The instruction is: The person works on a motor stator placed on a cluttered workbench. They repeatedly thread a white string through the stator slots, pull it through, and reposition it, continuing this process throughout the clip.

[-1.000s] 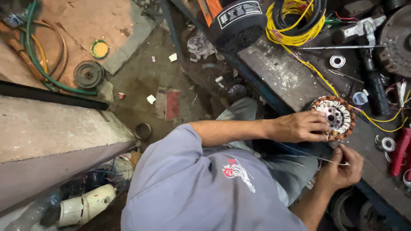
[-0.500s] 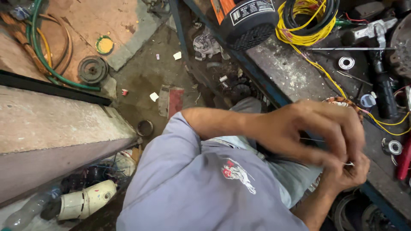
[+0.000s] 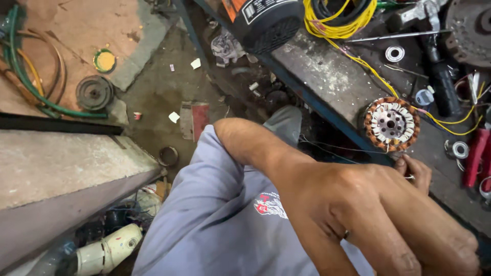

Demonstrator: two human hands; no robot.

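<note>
Stator [image 3: 391, 124] on surface [image 3: 337, 82], right of centre, untouched; left hand [image 3: 368, 214] raised at lower right, fingers spread, empty; right hand [image 3: 415, 171] behind, fingers pinching thin wire [image 3: 348, 149]; likely winding step; next needs wire kept taut.

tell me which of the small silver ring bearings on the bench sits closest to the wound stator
The small silver ring bearing just right of the copper-wound round stator, beside the red-handled pliers; the other bearing lies farther up by the yellow wire coil.

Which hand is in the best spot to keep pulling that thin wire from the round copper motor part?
Probably the right hand: it sits just below the round copper motor part and seems to pinch the thin wire. The left hand is raised near the camera, off the wire.
</note>
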